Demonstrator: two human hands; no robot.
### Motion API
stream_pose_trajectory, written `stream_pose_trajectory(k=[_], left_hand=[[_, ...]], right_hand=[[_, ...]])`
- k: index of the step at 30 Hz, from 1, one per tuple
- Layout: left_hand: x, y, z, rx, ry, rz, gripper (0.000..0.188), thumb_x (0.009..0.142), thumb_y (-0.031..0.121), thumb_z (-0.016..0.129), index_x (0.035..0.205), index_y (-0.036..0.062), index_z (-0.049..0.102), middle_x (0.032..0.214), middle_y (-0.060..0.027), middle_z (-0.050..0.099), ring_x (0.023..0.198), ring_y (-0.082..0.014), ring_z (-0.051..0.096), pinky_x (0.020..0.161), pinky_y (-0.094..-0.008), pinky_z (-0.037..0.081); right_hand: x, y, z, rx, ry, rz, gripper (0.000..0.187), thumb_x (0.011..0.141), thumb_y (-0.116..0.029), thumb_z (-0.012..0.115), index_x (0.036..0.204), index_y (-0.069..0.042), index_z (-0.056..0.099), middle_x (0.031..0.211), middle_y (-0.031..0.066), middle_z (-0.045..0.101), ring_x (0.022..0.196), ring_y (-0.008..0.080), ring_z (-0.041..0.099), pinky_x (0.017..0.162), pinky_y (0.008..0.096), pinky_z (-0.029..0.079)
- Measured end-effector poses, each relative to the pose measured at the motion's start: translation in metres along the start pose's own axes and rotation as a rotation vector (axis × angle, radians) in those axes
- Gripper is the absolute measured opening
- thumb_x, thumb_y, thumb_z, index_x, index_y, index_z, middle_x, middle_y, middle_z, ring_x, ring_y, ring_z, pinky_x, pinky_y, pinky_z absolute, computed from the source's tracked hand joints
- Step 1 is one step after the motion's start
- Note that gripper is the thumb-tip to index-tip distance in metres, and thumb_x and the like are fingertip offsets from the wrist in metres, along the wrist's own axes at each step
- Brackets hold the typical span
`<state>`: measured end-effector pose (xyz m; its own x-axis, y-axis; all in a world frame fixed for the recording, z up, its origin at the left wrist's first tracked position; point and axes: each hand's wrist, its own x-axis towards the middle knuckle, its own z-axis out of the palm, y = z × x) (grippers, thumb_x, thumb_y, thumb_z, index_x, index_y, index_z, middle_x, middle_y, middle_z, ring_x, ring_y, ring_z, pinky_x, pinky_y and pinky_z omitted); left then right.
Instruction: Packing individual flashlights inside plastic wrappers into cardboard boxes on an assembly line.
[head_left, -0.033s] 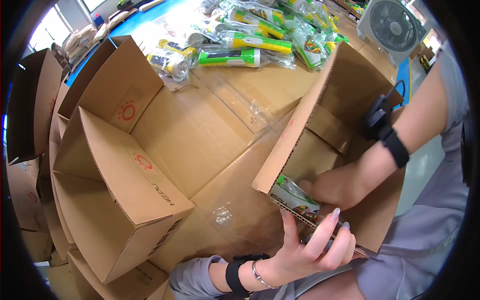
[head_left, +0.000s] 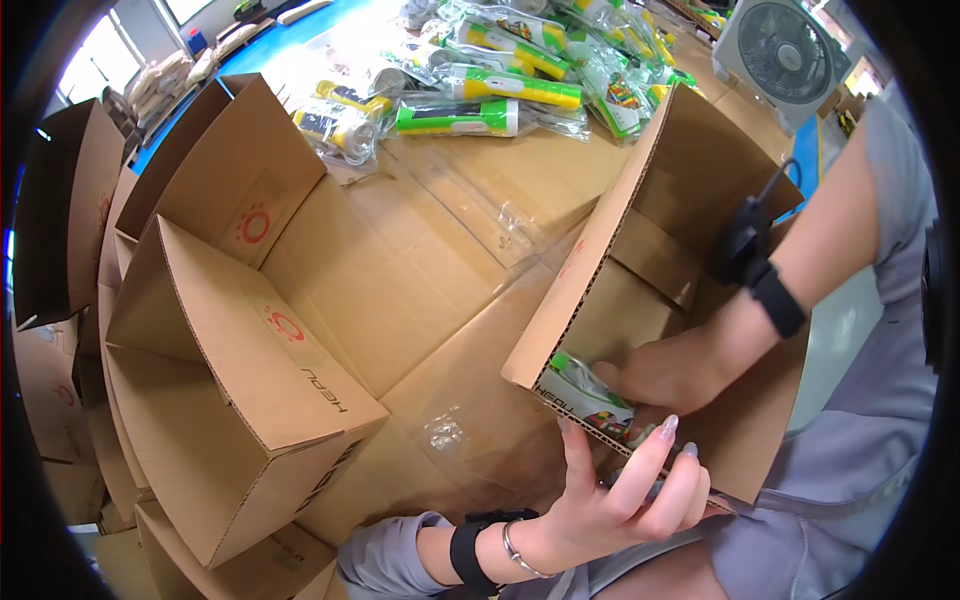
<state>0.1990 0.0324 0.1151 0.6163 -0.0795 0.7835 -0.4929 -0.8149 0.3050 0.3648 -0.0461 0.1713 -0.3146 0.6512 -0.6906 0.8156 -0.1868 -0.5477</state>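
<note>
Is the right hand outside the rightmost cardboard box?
No, the right hand is inside the rightmost cardboard box, beside a green-and-white package.

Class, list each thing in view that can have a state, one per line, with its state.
Right-hand carton: open, tilted.
Left-hand cartons: open.
Packaged item: inside the right-hand carton, by its near wall.
Right hand: inside that carton, at the packaged item; grip hidden.
Left hand: at the near wall, fingers apart.
Flashlights: bagged in clear plastic, heaped.
Fan: upright; running or not, unclear.
</note>
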Motion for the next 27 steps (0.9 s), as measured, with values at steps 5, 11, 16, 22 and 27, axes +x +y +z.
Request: stream_pose_trajectory(k=[5, 11, 16, 22, 27], left_hand=[[0.008, -0.009, -0.009, 0.014, 0.019, -0.019, 0.032, 0.092, 0.047, 0.043, 0.095, 0.0155, 0.048, 0.110, -0.0036, 0.043, 0.111, -0.0177, 0.050, 0.089, -0.0742, 0.036], [0.014, -0.014, -0.017, 0.015, 0.004, -0.025, 0.038, 0.092, 0.052, 0.037, 0.093, 0.0151, 0.047, 0.111, -0.0041, 0.049, 0.116, -0.0174, 0.049, 0.094, -0.0693, 0.039], [0.011, -0.017, -0.017, 0.046, -0.027, -0.007, 0.041, 0.091, 0.053, 0.036, 0.090, 0.0139, 0.048, 0.109, -0.0031, 0.053, 0.117, -0.0165, 0.049, 0.095, -0.0641, 0.042], [0.014, -0.018, -0.014, 0.031, 0.021, 0.038, 0.043, 0.091, 0.054, 0.037, 0.091, 0.0132, 0.049, 0.110, -0.0036, 0.054, 0.118, -0.0179, 0.048, 0.096, -0.0642, 0.042], [0.013, -0.019, -0.018, 0.024, 0.009, 0.048, 0.045, 0.090, 0.055, 0.038, 0.090, 0.0119, 0.050, 0.109, -0.0059, 0.053, 0.119, -0.0198, 0.047, 0.098, -0.0649, 0.041]], right_hand=[[0.000, 0.009, -0.004, -0.159, 0.073, -0.094, 0.050, 0.090, -0.040, 0.054, 0.099, 0.009, 0.059, 0.092, 0.0205, 0.065, 0.087, 0.0359, 0.061, 0.077, 0.0396, 0.049], [-0.059, -0.025, -0.141, 0.523, -0.275, 0.060, 0.030, 0.095, -0.022, 0.055, 0.109, 0.005, 0.056, 0.095, 0.0199, 0.068, 0.073, 0.0224, 0.069, 0.058, 0.0274, 0.054], [-0.067, 0.088, -0.221, 0.327, 0.930, 0.213, 0.028, 0.092, -0.027, 0.059, 0.104, -0.002, 0.062, 0.090, 0.0024, 0.064, 0.081, 0.0078, 0.060, 0.071, 0.0231, 0.049], [-0.012, 0.217, -0.196, -0.331, 0.815, 0.649, 0.067, 0.068, -0.022, 0.073, 0.119, 0.000, 0.036, 0.103, 0.0223, 0.056, 0.098, 0.0309, 0.056, 0.083, 0.0411, 0.045], [0.009, 0.207, -0.187, -0.446, 0.765, 0.854, 0.104, 0.058, -0.020, 0.080, 0.141, -0.002, 0.020, 0.130, 0.0304, 0.039, 0.111, 0.0437, 0.051, 0.092, 0.0442, 0.044]])
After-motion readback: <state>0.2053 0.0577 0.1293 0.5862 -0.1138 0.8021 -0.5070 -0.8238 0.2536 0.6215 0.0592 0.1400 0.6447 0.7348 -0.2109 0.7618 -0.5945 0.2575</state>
